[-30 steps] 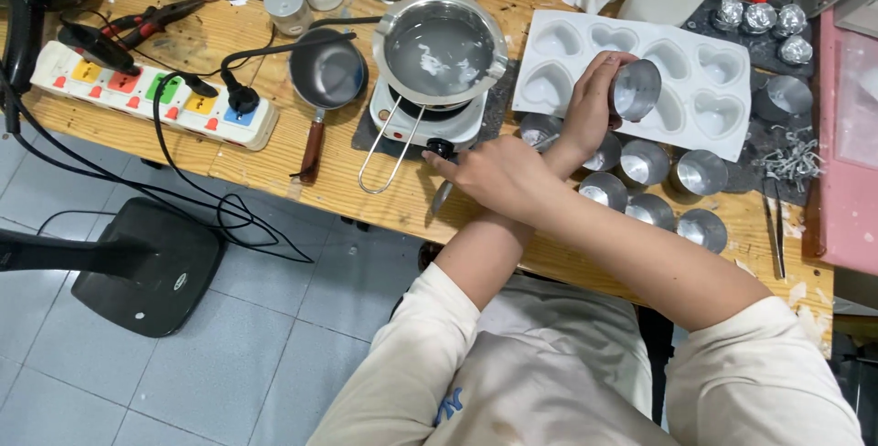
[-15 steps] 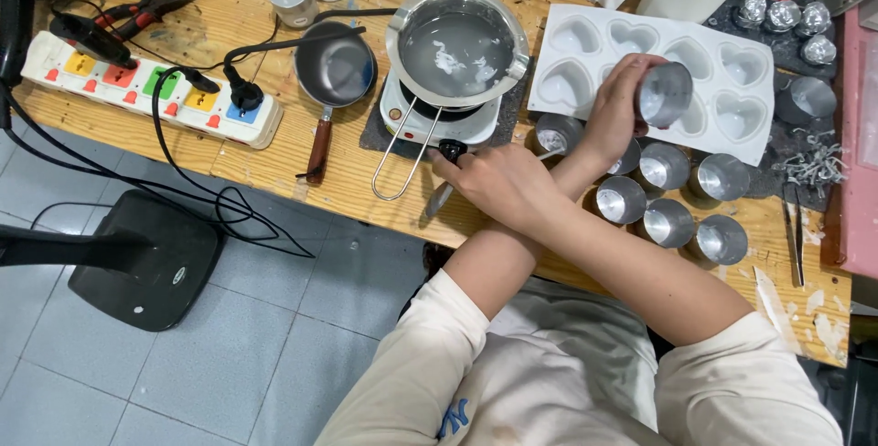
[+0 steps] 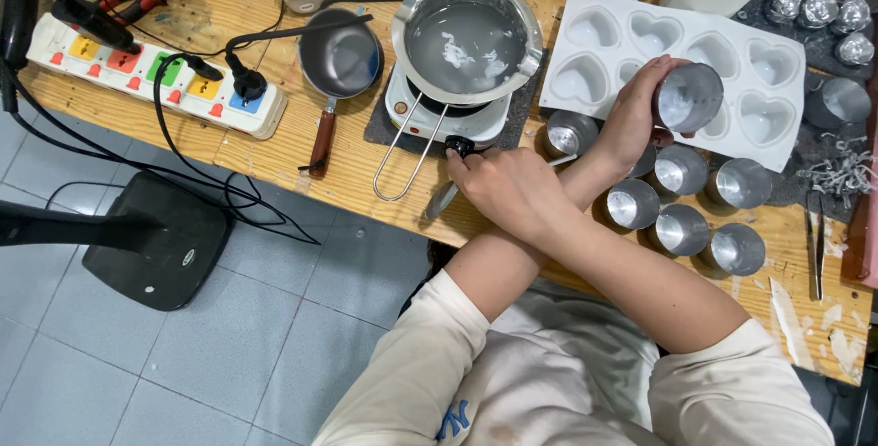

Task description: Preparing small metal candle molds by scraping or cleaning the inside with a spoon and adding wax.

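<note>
Wooden counter (image 3: pixel 274 149) carries a small hotplate (image 3: pixel 445 117); right hand (image 3: pixel 508 185), arms crossed, pinches its black knob (image 3: pixel 457 146). Left hand (image 3: pixel 631 121) fingers grip a tilted metal cup (image 3: pixel 688 96) over the white heart mould (image 3: pixel 677 53), right.

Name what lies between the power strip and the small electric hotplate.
A small dark saucepan with a wooden handle, seen in the head view.

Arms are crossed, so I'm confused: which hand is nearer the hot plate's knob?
Right. The right hand touches the knob; the left hand holds a metal cup farther off.
</note>
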